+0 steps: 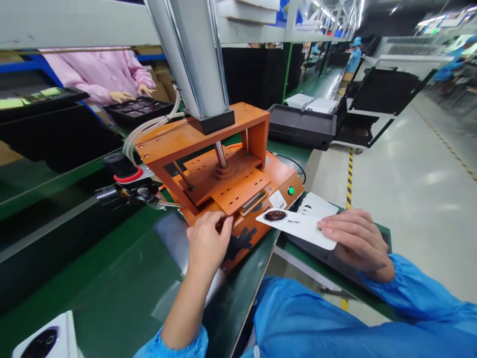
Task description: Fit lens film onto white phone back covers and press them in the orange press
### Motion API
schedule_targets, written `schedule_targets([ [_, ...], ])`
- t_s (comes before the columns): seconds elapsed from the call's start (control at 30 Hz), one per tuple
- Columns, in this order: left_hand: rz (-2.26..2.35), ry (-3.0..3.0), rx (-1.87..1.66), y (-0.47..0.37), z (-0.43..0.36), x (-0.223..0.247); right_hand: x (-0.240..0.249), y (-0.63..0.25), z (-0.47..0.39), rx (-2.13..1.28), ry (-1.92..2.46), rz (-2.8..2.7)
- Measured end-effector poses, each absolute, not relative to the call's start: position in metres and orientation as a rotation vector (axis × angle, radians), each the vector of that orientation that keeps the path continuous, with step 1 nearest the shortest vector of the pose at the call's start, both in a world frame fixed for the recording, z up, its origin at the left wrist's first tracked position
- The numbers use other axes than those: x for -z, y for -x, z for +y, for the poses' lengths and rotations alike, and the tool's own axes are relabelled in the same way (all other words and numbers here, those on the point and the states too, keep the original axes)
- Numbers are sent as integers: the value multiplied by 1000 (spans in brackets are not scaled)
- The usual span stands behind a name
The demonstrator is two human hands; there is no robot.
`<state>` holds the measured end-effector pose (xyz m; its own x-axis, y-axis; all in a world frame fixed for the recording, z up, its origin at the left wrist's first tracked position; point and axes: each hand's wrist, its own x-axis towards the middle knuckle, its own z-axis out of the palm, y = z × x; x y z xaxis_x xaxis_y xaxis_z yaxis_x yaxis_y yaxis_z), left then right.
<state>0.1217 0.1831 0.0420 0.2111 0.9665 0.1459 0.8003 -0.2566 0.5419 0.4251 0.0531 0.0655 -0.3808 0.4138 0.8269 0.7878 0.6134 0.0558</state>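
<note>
An orange press [246, 117] with a tall grey cylinder stands on the green bench. My left hand [209, 238] is at the press's front edge, just below its plate, with thumb and fingers curled; what lies between them, if anything, is hidden. A flat object partly shows under the plate, right of that hand. My right hand [356, 238] holds a white card [303, 229] with a dark round camera picture by its right end, in front of the press. Behind the card lie more white cards [320, 204].
A black knob assembly [121, 166] juts out left of the press. More printed white cards [69, 328] lie at the bottom left. Black trays [301, 124] stand behind. A person in pink [100, 69] works across the bench, hands over a tray.
</note>
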Motion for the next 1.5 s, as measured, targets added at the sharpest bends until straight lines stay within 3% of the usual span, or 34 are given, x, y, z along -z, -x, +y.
schedule_targets([
  [0.9, 1611, -2005, -683, -120, 187, -46, -63, -427, 64, 712, 984, -1937],
  [1.33, 1328, -1295, -1188, -192, 226, -44, -37, -431, 80, 778, 1001, -2023],
  [1.5, 1205, -1175, -1188, -180, 186, -54, -21, -425, 125, 770, 972, -1919],
])
